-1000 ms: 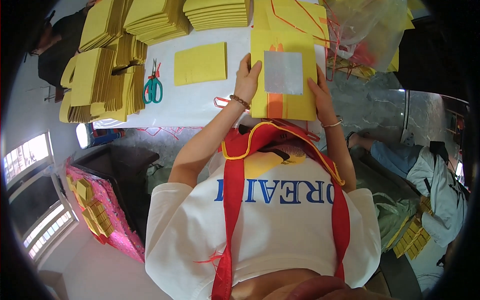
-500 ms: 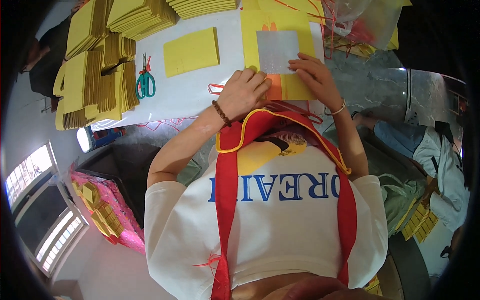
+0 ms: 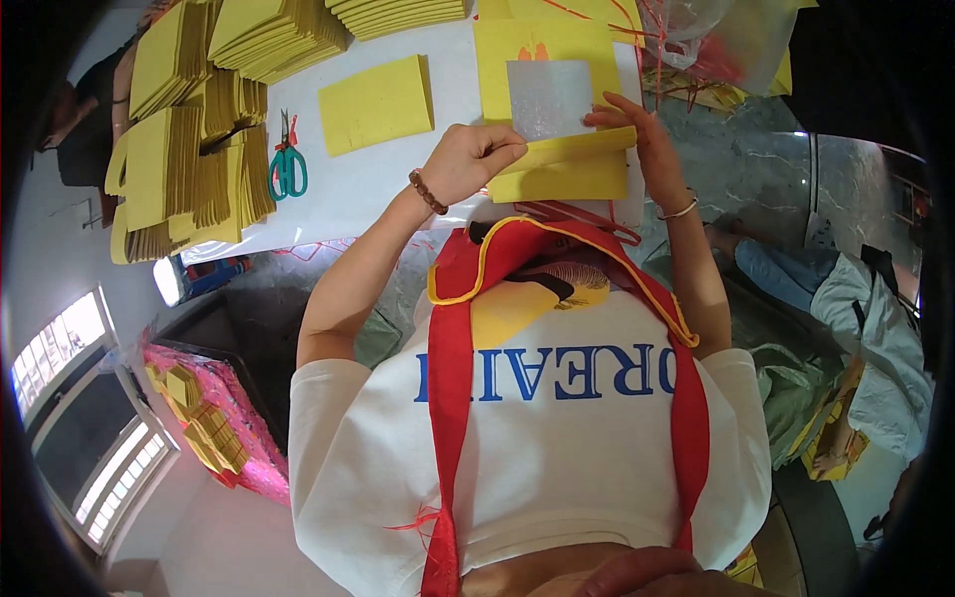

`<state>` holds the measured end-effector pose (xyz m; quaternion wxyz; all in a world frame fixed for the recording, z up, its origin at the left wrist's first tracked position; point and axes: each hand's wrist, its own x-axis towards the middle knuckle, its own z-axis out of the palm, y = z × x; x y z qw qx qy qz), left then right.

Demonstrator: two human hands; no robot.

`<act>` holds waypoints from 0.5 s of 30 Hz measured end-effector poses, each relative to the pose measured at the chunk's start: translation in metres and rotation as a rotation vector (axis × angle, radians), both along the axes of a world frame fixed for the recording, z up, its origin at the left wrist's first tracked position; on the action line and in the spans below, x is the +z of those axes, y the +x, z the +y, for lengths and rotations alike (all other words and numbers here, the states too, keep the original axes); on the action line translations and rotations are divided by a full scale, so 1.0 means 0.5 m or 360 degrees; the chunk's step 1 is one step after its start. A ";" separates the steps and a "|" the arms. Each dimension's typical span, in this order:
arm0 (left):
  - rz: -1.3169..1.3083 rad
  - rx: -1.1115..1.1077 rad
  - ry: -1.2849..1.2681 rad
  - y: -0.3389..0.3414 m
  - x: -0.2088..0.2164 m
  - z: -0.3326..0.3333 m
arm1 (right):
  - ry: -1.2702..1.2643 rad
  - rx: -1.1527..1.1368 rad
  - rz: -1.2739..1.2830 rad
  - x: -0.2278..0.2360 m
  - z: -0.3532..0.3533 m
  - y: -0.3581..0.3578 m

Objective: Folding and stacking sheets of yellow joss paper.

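Observation:
In front of me on the white table lies a yellow paper sheet (image 3: 605, 55) with a silver-grey square (image 3: 550, 98) and orange marks. Its near part is folded over, forming a raised flap (image 3: 572, 149). My left hand (image 3: 473, 159) is closed, pinching the left end of this flap between thumb and fingers. At the flap's right end is my right hand (image 3: 652, 144), its fingers stretched apart over the grey square's right edge. A folded yellow paper (image 3: 375, 104) lies left of the sheet. Farther left are green-handled scissors (image 3: 288, 169).
Stacks of folded yellow paper (image 3: 164, 164) crowd the table's left and far side. Red cords (image 3: 582, 221) lie by the near edge, and a clear plastic bag (image 3: 731, 45) stands at the far right. Another person's arm (image 3: 121, 90) shows at the far left.
The sheet's near part has been lifted and folded away from me, covering the orange patch. My left hand has gone from lying on the paper to pinching the flap's end.

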<state>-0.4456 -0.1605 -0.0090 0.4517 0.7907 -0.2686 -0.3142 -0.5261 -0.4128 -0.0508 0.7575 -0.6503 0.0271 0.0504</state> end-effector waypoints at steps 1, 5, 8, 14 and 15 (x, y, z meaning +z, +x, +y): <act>0.0002 0.0003 0.0004 0.002 -0.002 0.001 | 0.0012 0.0003 0.0023 0.000 0.001 -0.002; 0.0117 0.0101 -0.0066 0.008 -0.014 0.001 | -0.0070 0.0018 0.0008 -0.004 -0.004 0.001; 0.0203 0.0129 -0.0107 0.013 -0.024 0.001 | 0.0082 -0.0080 0.0041 -0.011 -0.003 0.000; 0.0288 0.0174 -0.0098 0.017 -0.017 -0.003 | -0.0089 -0.0086 -0.0108 -0.010 0.000 -0.007; 0.0305 0.0216 -0.0113 0.018 -0.019 -0.002 | -0.0099 -0.0070 -0.0040 -0.003 0.004 -0.011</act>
